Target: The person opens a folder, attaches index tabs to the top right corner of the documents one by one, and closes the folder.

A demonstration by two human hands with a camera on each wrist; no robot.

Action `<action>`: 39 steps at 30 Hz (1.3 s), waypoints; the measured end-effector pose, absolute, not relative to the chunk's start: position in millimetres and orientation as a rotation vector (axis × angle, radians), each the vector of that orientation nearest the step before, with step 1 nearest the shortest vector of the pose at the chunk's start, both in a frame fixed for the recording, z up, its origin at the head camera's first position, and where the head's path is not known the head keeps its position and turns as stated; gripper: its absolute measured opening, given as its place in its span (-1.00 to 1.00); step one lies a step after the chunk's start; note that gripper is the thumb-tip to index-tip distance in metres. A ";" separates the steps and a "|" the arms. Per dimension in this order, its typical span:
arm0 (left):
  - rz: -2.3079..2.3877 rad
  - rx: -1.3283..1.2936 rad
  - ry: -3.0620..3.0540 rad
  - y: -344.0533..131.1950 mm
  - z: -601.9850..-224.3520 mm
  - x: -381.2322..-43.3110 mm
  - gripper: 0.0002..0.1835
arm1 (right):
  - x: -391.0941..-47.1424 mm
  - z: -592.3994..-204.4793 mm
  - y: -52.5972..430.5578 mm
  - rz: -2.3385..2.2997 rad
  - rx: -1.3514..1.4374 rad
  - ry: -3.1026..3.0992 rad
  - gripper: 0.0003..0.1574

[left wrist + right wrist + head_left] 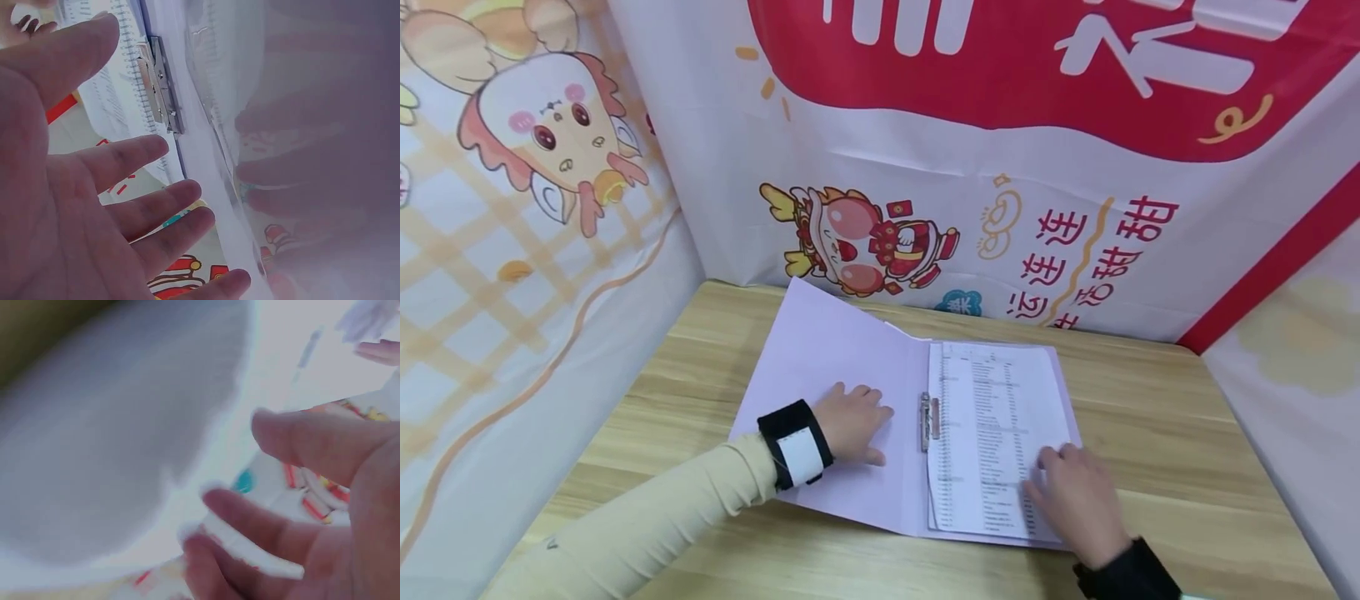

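A lilac folder [838, 358] lies spread open on the table, with a metal clip [159, 87] along its spine. A stack of printed sheets [992, 433], with rows of small text and a column of figures, rests on its right side. My left hand [853, 423] is spread over the inside of the left cover, fingers pointing toward the spine. Over the lower right edge of the sheets is my right hand [1082, 500], its fingers loosely bent. In the right wrist view, the thumb and fingers [300, 440] stand apart with nothing pinched between them.
The wood-grain table [1157, 433] extends around the folder. A white and red printed cloth [715, 167] hangs along its back edge. Another cloth with cartoon figures [542, 317] hangs at the left. Black bands [796, 443] circle both wrists.
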State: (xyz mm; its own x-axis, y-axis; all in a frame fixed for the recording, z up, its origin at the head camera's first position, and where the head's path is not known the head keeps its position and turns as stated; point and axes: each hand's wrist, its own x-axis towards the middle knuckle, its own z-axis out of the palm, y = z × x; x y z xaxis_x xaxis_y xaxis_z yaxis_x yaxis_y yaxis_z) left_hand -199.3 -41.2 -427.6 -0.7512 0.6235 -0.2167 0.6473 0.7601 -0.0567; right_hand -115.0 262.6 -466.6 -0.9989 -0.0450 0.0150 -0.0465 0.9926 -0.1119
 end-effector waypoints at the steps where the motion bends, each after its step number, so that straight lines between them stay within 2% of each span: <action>1: -0.190 1.007 2.769 -41.5 -427.0 -199.3 -0.26 | -122.5 -462.8 252.0 0.205 0.096 -3.149 -0.68; 4: -0.188 1.003 2.766 -42.5 -428.5 -199.4 -0.26 | -146.4 -457.5 218.8 0.374 0.152 -3.240 -0.75; 7: -0.186 1.007 2.765 -43.9 -432.1 -199.7 -0.26 | -169.9 -461.8 189.3 0.507 0.156 -3.281 -0.71; 13: -0.195 1.010 2.783 -49.5 -441.1 -199.9 -0.26 | -204.4 -478.8 155.4 0.522 -0.003 -3.307 -0.49; 20: -0.137 0.975 2.786 -58.5 -454.4 -203.4 -0.23 | -216.1 -504.9 144.8 0.477 -0.161 -3.294 -0.25; 22: -0.099 0.970 2.777 -62.1 -459.4 -204.9 -0.19 | -216.3 -510.3 143.4 0.456 -0.162 -3.276 -0.26; 31: 0.014 0.882 2.834 -74.6 -476.5 -213.9 -0.04 | -218.9 -515.5 142.5 0.425 -0.140 -3.191 -0.52; 39: 0.179 0.771 2.895 -85.8 -491.8 -217.4 0.19 | -221.8 -519.3 143.6 0.442 -0.103 -3.182 -0.53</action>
